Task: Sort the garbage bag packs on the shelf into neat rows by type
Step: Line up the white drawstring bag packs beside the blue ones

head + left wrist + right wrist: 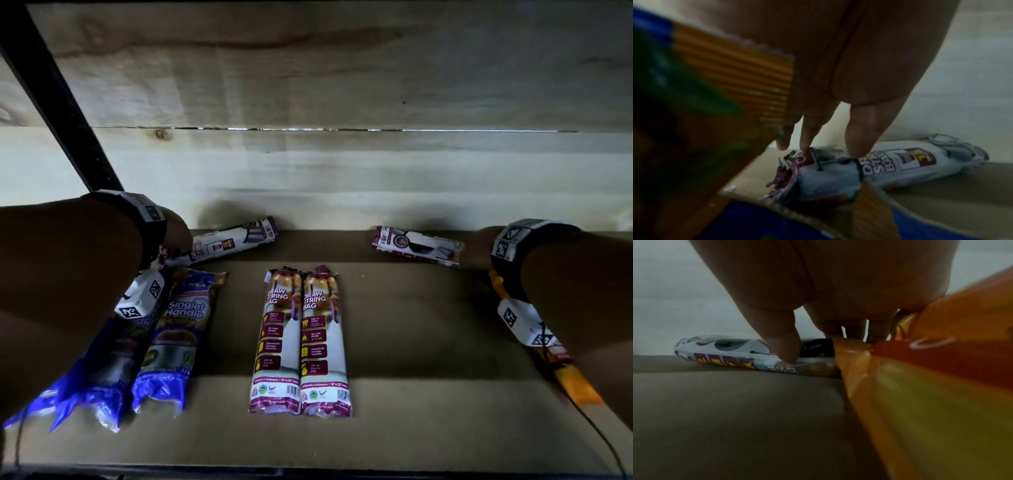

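Left hand (pixel 176 231), fingers straight, touches the upper-left drawstring pack (pixel 233 240); right hand (pixel 476 250) pinches the upper-right drawstring pack (pixel 418 245).

Glossy crinkled plastic packs (pixel 300 339), matt brown shelf (pixel 411 325), pale grainy wood back wall (pixel 342 85)

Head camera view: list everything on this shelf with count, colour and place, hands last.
Upright drawstring bag packs: two, white and purple, side by side, centre.
Back-left drawstring bag pack: one, white and purple, lying crosswise.
Back-right drawstring bag pack: one, white and purple, lying crosswise.
Singlet handle bag packs: at least two, blue, left, under the arm.
Orange plastic pack: one, right edge, under the arm.
Shelf board: one, brown.
Left hand: fingertips touch the back-left pack.
Right hand: pinches the back-right pack's end.
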